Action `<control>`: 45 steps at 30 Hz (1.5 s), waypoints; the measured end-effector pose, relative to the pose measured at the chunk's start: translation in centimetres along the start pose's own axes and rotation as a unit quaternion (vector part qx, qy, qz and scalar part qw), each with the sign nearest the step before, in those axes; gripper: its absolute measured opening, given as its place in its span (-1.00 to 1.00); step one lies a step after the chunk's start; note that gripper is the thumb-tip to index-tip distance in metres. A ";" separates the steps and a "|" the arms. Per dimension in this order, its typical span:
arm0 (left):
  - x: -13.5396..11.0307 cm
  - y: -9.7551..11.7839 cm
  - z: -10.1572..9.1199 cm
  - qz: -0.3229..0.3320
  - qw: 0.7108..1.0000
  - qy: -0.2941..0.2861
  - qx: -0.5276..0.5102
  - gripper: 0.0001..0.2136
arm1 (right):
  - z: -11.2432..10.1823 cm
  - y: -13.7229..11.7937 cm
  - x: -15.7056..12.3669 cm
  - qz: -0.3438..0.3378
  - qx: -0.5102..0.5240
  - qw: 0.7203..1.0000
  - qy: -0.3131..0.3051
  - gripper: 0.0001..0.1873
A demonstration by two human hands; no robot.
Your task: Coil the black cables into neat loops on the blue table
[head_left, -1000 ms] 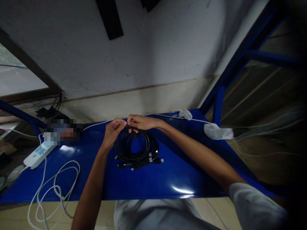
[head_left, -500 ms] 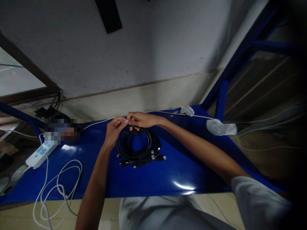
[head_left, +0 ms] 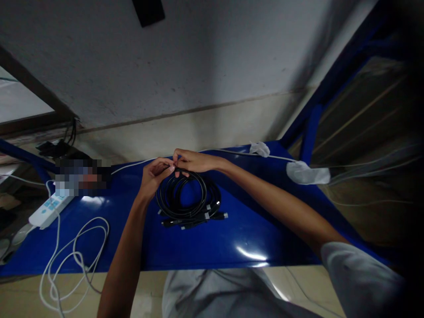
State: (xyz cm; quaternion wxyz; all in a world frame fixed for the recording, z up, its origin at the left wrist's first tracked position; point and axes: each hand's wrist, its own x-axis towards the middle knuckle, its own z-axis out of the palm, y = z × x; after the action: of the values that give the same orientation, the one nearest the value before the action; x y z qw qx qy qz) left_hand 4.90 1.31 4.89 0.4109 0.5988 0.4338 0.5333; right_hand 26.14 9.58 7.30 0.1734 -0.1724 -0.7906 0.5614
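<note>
Here your right hand (head_left: 195, 161) hooks its fingers round the far rim of the cables (head_left: 183, 215), coiled between the far and near edges of the tabletop (head_left: 198, 249), your left hand (head_left: 153, 175) meeting it, its grip unclear.

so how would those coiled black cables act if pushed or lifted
The coiled black cables look springy rather than limp, as their loops sit round. Lifted, the plug ends would probably dangle, since they stick out. Pushed, the cables may slide on the glossy blue table.
</note>
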 end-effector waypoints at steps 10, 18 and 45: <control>-0.4 0.7 0.2 -0.013 1.000 0.010 0.010 -0.80 | 0.1 -0.2 0.1 0.000 0.009 1.000 -0.008 -0.90; -0.4 0.7 0.2 -0.002 1.000 -0.002 0.024 -0.81 | 0.2 -0.7 -0.3 0.004 -0.003 1.000 -0.005 -0.87; -0.2 -0.4 0.8 0.096 0.983 -0.018 0.159 -0.68 | -1.1 -0.4 -0.5 -0.050 -0.273 0.959 0.050 -0.93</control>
State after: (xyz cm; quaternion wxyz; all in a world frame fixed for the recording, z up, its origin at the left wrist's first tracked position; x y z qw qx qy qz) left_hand 5.69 1.16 4.39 0.2657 0.7048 0.4458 0.4836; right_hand 27.07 10.16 7.94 0.1862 -0.2014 -0.9119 0.3052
